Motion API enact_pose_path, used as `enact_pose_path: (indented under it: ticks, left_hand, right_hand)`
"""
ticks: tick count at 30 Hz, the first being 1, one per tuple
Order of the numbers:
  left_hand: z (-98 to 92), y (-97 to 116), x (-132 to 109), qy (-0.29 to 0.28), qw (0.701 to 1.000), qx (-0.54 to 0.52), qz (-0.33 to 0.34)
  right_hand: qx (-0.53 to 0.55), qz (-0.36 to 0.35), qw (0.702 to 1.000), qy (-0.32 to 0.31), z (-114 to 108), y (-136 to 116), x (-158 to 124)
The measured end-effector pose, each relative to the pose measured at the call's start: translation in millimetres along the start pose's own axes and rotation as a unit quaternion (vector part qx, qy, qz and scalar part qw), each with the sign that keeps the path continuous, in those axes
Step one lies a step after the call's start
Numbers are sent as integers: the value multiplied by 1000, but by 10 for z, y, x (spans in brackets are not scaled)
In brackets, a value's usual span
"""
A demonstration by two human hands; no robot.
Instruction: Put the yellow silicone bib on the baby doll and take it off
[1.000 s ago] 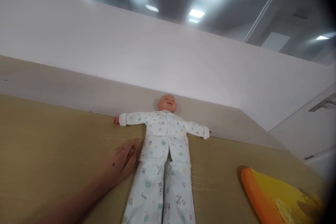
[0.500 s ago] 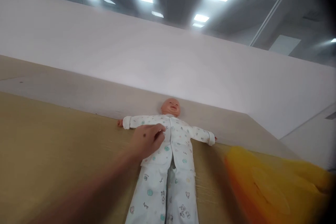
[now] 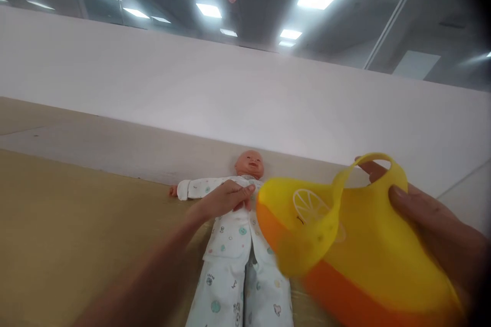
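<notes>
Resting on a tan desk (image 3: 57,225) by a white wall (image 3: 192,92): one doll (image 3: 240,225). My left hand (image 3: 224,199) lies open-fingered on its chest; my right hand (image 3: 433,225) grips one yellow bib (image 3: 345,245).

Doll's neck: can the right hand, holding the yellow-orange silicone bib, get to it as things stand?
Probably yes. The right hand holds the yellow and orange silicone bib just beside the baby doll; only the left hand resting on the doll's chest partly crowds the neck.
</notes>
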State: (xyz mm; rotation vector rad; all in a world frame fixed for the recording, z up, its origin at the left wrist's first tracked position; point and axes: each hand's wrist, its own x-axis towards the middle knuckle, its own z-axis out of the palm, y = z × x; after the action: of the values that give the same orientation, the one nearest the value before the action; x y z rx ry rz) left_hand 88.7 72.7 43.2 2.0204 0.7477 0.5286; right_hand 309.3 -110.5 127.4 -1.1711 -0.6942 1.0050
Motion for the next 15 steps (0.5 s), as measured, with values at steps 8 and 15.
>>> enact_pose_path:
  ticks: [8, 15]
  left_hand:
    - [-36, 140, -92, 7, 993, -117, 21]
    - [-322, 171, -172, -54, 936, -338, 87]
  right_hand:
    - [90, -33, 984, -148, 237, 17, 229]
    - [129, -56, 964, -225, 300, 97, 577]
